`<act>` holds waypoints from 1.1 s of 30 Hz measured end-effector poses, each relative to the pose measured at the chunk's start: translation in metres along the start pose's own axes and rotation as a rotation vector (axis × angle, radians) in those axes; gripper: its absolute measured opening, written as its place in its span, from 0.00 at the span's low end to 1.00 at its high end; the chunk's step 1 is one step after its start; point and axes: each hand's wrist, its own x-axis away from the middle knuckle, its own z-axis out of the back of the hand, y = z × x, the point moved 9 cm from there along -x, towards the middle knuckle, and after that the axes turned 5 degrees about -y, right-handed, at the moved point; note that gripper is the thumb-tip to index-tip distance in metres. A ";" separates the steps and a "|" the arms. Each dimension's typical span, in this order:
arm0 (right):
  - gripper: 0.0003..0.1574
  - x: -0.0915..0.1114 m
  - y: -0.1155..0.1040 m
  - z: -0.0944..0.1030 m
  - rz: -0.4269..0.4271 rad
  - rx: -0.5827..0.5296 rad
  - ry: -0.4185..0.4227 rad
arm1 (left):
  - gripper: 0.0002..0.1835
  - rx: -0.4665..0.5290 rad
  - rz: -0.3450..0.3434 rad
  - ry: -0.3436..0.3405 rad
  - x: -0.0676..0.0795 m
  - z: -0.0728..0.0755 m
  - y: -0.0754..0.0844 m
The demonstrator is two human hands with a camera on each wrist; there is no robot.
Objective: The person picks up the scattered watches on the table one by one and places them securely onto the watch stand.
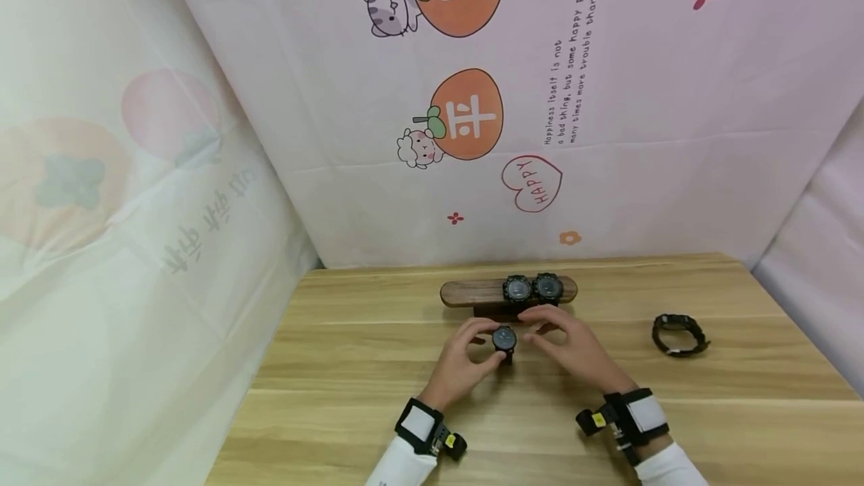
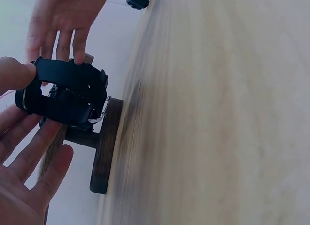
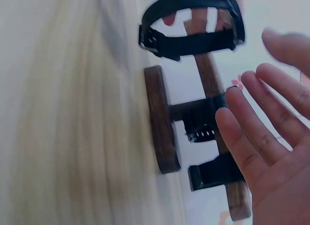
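Observation:
In the head view my left hand (image 1: 454,370) pinches a black wristwatch (image 1: 504,339) between thumb and fingers, its round dial facing up. The strap (image 2: 60,72) forms a closed loop, with a buckle visible in the left wrist view. Beside it, my right hand (image 1: 579,349) hovers with fingers loosely bent, holding nothing. A small gap separates that hand (image 3: 278,147) from the watch (image 3: 198,43) in the right wrist view. Behind both hands stands a dark wooden watch stand (image 1: 472,292). Two black watches, one (image 1: 517,289) beside another (image 1: 549,287), sit on its right half.
Another black watch (image 1: 680,335) lies on the right side of the wooden table (image 1: 351,396), its strap looped. A printed white cloth (image 1: 337,133) hangs behind the table's far edge, with more pale cloth (image 1: 101,283) along the left.

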 end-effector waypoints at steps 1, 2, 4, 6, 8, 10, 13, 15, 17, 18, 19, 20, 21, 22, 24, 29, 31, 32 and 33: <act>0.19 0.000 0.000 0.005 -0.001 0.023 0.026 | 0.24 0.003 0.001 -0.002 0.000 0.000 -0.001; 0.18 0.001 0.002 0.010 -0.003 0.043 0.052 | 0.24 0.002 -0.001 -0.002 -0.001 0.000 -0.001; 0.17 0.002 0.004 0.021 -0.010 0.066 0.104 | 0.24 -0.004 -0.008 -0.001 -0.001 0.001 -0.001; 0.16 0.003 0.006 0.030 -0.025 0.082 0.145 | 0.24 -0.013 -0.015 0.002 -0.001 0.002 -0.001; 0.15 0.003 0.009 0.038 -0.038 0.098 0.176 | 0.24 -0.023 -0.021 0.004 -0.001 0.002 -0.001; 0.15 0.003 0.013 0.046 -0.046 0.113 0.204 | 0.24 -0.023 -0.019 0.004 -0.001 0.002 -0.002; 0.17 0.002 0.018 0.059 -0.030 0.152 0.251 | 0.24 -0.016 -0.024 0.002 -0.001 0.002 -0.003; 0.20 0.000 0.020 0.066 -0.014 0.175 0.276 | 0.24 -0.005 -0.025 -0.001 -0.001 0.002 -0.003; 0.22 -0.003 0.021 0.072 -0.008 0.200 0.282 | 0.24 0.003 -0.026 -0.002 -0.001 0.002 -0.002; 0.23 -0.004 0.022 0.075 -0.014 0.220 0.277 | 0.24 0.005 -0.025 -0.002 -0.001 0.003 -0.002; 0.25 -0.006 0.024 0.076 -0.025 0.229 0.264 | 0.24 0.003 -0.026 -0.002 -0.001 0.003 -0.002; 0.26 -0.007 0.026 0.077 -0.041 0.237 0.246 | 0.24 0.007 -0.019 -0.005 0.000 0.003 -0.003; 0.28 -0.009 0.028 0.078 -0.062 0.247 0.223 | 0.24 0.006 -0.019 -0.006 0.000 0.003 -0.003; 0.30 -0.010 0.031 0.078 -0.087 0.257 0.199 | 0.24 0.006 -0.015 -0.007 0.000 0.003 -0.003; 0.35 -0.011 0.038 0.076 -0.137 0.266 0.143 | 0.24 0.008 -0.008 -0.009 0.000 0.004 -0.004; 0.43 -0.013 0.053 0.070 -0.201 0.251 0.029 | 0.24 0.000 0.004 -0.018 0.000 0.004 -0.004; 0.43 -0.014 0.055 0.067 -0.197 0.247 0.011 | 0.24 -0.001 0.009 -0.021 0.001 0.004 -0.005; 0.43 -0.014 0.055 0.066 -0.191 0.248 0.007 | 0.24 -0.004 0.006 -0.021 0.001 0.004 -0.006; 0.42 -0.014 0.055 0.066 -0.184 0.249 0.007 | 0.24 -0.005 0.005 -0.021 0.001 0.005 -0.006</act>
